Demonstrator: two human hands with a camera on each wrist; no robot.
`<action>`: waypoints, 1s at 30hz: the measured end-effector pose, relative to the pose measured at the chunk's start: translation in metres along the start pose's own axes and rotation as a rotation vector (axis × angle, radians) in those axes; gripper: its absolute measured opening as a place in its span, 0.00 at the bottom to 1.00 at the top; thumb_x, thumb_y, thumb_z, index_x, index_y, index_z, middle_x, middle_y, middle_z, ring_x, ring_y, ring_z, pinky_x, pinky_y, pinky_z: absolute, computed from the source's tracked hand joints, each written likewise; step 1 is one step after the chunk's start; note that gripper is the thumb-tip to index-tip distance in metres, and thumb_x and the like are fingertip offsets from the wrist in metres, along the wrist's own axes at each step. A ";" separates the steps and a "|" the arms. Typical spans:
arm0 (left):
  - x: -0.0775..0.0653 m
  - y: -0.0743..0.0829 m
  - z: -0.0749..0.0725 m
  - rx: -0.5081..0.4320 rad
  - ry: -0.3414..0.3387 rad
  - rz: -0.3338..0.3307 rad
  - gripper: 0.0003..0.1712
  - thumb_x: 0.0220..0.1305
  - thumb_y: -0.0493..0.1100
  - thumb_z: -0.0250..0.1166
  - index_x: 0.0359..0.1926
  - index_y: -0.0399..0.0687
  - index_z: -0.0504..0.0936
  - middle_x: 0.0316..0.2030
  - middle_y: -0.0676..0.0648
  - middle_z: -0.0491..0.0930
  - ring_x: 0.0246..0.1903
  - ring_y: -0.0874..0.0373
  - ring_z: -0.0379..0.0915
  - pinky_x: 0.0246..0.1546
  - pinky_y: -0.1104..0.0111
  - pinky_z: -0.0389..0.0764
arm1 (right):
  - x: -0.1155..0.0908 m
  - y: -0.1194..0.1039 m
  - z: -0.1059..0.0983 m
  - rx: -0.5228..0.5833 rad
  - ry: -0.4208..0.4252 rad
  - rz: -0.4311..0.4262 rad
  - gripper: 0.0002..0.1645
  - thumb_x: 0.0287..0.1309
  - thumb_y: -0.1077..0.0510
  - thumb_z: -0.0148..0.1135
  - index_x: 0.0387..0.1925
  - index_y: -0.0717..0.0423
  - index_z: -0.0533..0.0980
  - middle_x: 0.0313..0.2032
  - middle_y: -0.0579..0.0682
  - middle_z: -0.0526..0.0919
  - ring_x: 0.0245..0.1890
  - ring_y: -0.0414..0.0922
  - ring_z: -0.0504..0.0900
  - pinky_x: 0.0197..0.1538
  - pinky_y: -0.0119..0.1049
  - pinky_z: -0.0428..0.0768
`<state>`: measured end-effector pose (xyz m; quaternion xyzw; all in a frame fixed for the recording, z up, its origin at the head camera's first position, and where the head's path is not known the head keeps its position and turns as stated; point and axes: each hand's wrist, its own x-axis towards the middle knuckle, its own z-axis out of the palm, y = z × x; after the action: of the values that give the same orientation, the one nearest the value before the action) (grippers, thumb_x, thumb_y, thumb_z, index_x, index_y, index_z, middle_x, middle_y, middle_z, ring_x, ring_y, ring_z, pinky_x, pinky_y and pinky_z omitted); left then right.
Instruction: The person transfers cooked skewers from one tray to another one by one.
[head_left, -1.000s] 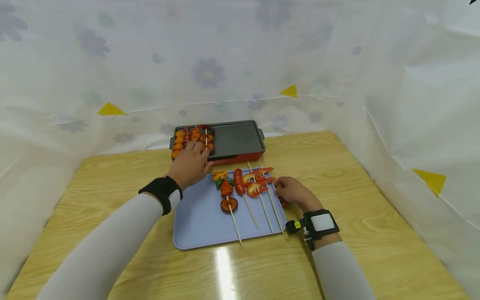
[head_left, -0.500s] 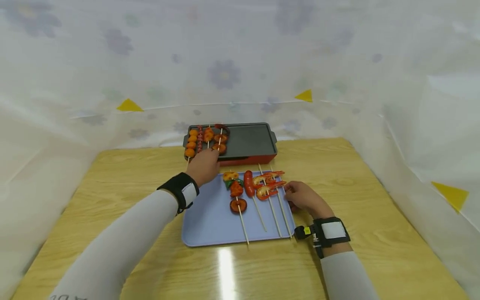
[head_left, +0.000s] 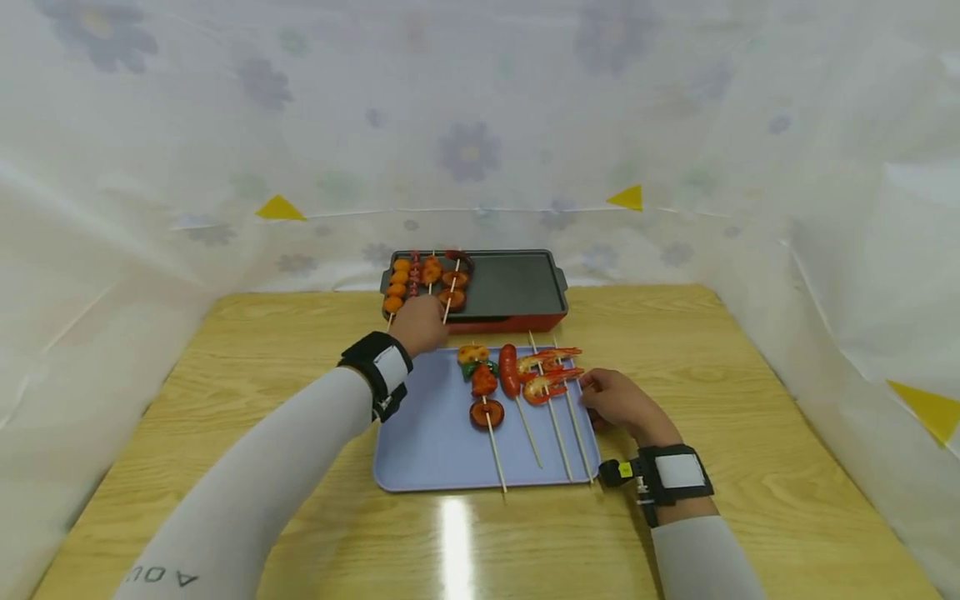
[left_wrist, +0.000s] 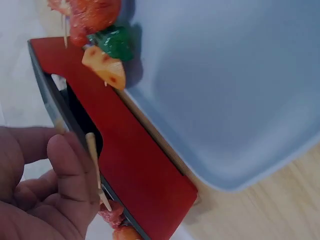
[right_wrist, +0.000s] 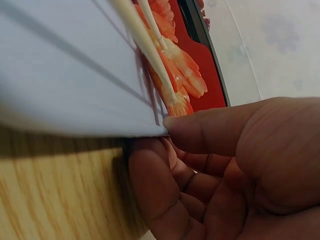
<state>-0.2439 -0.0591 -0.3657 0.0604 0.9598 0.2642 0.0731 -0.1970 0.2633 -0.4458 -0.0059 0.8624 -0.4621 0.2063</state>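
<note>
My left hand (head_left: 420,323) pinches the lower stick of a mushroom skewer (head_left: 453,278) at the front edge of the grill (head_left: 517,283). In the left wrist view, thumb and forefinger meet beside a pale stick end (left_wrist: 91,145). My right hand (head_left: 618,404) grips the right rim of the lavender tray (head_left: 420,458), thumb above and fingers curled underneath; the right wrist view shows this close beside a shrimp skewer (right_wrist: 170,75). On the tray lie a mixed skewer (head_left: 483,382) with mushroom, meat and pepper, a sausage skewer (head_left: 508,371) and two shrimp skewers (head_left: 543,387).
At the grill's left end lie skewers of orange balls (head_left: 395,287), pink pieces (head_left: 414,273) and orange meat (head_left: 431,271). Tray and grill stand close together on a wooden table (head_left: 675,350). White flowered sheeting (head_left: 480,100) surrounds the table.
My left hand has drawn back from over the skewers to the grill's front edge and taken the mushroom skewer's stick. The head view has shifted; my right hand keeps its grip.
</note>
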 end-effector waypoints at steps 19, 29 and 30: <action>0.000 0.013 -0.003 -0.047 -0.119 -0.073 0.26 0.61 0.27 0.54 0.09 0.50 0.62 0.08 0.51 0.64 0.08 0.61 0.54 0.13 0.70 0.58 | 0.003 0.006 0.001 0.022 0.005 0.009 0.10 0.65 0.67 0.52 0.47 0.68 0.71 0.31 0.54 0.74 0.27 0.46 0.76 0.28 0.39 0.78; -0.002 0.016 0.003 -0.054 -0.036 0.010 0.11 0.59 0.28 0.58 0.24 0.44 0.69 0.22 0.45 0.73 0.16 0.56 0.64 0.19 0.68 0.63 | 0.003 0.011 0.000 0.022 0.011 -0.010 0.11 0.66 0.67 0.52 0.47 0.69 0.71 0.31 0.55 0.74 0.26 0.47 0.76 0.28 0.39 0.78; -0.003 0.016 0.004 -0.066 -0.030 0.017 0.10 0.58 0.28 0.57 0.25 0.44 0.68 0.24 0.45 0.71 0.17 0.55 0.61 0.20 0.67 0.61 | 0.003 0.011 0.000 0.021 0.012 -0.011 0.11 0.66 0.67 0.52 0.48 0.68 0.71 0.31 0.55 0.74 0.26 0.47 0.76 0.28 0.39 0.78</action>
<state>-0.2387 -0.0437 -0.3603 0.0698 0.9489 0.2953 0.0870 -0.1977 0.2695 -0.4559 -0.0058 0.8587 -0.4724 0.1988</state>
